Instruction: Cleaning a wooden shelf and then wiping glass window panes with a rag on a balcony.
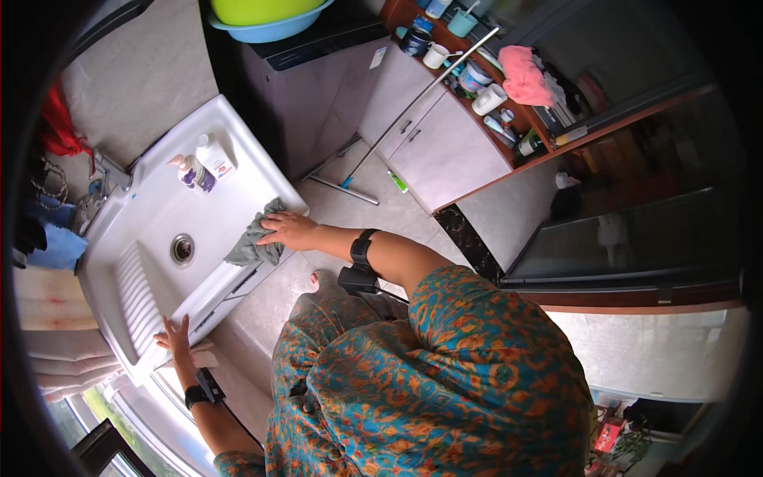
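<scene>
My right hand [288, 231] presses on a crumpled grey-green cloth [253, 243], which drapes over the front rim of a white laundry sink [238, 173] near its right corner. At the sink's lower left, my left hand [174, 337] rests by the front rim with its fingers spread, beside the ribbed washboard [138, 298]; it holds nothing. A pump bottle [194, 173] and a white bottle [214, 156] stand side by side in the upper part of the sink. The metal drain [182, 250] lies in the basin, and a faucet [113, 172] is at the back edge.
A floor squeegee [411, 107] with a long metal pole leans against the cabinet [438, 149], whose shelves hold cups and bottles. A washing machine [322, 89] carries stacked basins [268, 27]. Blue cloths [56, 238] hang behind the sink; a green packet [397, 182] lies on the floor.
</scene>
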Available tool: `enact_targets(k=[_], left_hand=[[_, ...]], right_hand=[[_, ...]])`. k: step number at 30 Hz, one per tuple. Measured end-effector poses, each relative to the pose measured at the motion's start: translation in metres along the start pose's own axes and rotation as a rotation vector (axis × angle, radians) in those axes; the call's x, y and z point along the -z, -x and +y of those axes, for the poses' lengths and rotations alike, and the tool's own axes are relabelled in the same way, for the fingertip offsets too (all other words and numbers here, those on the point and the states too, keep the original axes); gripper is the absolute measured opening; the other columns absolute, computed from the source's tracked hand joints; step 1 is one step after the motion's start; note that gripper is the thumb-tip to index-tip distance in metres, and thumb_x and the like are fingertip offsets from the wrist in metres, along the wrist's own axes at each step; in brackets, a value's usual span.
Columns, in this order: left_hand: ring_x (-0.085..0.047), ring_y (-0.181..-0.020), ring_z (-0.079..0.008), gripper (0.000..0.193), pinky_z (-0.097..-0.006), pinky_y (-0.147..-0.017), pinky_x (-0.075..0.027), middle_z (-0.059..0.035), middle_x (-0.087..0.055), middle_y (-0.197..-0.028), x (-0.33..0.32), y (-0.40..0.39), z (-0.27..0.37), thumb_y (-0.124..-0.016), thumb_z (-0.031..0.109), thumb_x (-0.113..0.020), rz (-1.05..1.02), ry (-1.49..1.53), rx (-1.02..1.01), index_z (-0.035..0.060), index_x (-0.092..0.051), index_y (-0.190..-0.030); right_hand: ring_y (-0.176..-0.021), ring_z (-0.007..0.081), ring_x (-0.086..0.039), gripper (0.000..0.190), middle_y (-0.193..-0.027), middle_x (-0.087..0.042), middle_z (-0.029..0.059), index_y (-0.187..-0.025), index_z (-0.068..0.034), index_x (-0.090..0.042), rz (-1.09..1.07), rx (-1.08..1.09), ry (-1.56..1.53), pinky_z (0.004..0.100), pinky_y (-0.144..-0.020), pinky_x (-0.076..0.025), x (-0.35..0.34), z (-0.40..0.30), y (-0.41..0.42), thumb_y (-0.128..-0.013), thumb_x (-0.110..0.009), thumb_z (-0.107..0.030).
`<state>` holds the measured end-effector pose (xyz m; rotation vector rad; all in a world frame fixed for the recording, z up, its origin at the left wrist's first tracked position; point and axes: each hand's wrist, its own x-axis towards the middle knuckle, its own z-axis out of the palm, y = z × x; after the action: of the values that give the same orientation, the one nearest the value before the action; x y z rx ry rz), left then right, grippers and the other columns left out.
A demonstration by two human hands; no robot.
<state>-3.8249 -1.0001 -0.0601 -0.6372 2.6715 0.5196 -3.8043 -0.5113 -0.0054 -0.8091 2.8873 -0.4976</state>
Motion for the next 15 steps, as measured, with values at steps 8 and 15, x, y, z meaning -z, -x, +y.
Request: enact_targets(k=[8,15], left_hand=[[0.006,-0.139,-0.0526,0.101,-0.0547,-0.114,-0.008,-0.0376,0.005,-0.149,0.007,-0.006,0.008,-0.068,0.076,-0.062,-0.061,-0.196,0.025,0.0294,-0.024,-0.15],[0.001,-0.141,-0.0491,0.101,-0.053,-0.114,-0.005,-0.0397,-0.01,-0.147,0.014,-0.01,0.014,-0.069,0.076,-0.06,-0.078,-0.327,0.005,0.0258,-0.026,-0.149]], right_hand=[[-0.136,0.0273,-0.035,0.05,-0.141,-0.044,0.0061,-0.128,-0.035,-0.058,0.025,-0.16,0.043,0.041,-0.111,-0.03,0.016,0.027,0.034,-0.087,-0.044,-0.008],[-0.138,0.0294,-0.031,0.051,-0.142,-0.043,0.0069,-0.131,-0.036,-0.054,0.051,-0.001,0.017,0.0426,-0.114,-0.024,-0.006,0.001,-0.001,-0.088,-0.043,-0.01]])
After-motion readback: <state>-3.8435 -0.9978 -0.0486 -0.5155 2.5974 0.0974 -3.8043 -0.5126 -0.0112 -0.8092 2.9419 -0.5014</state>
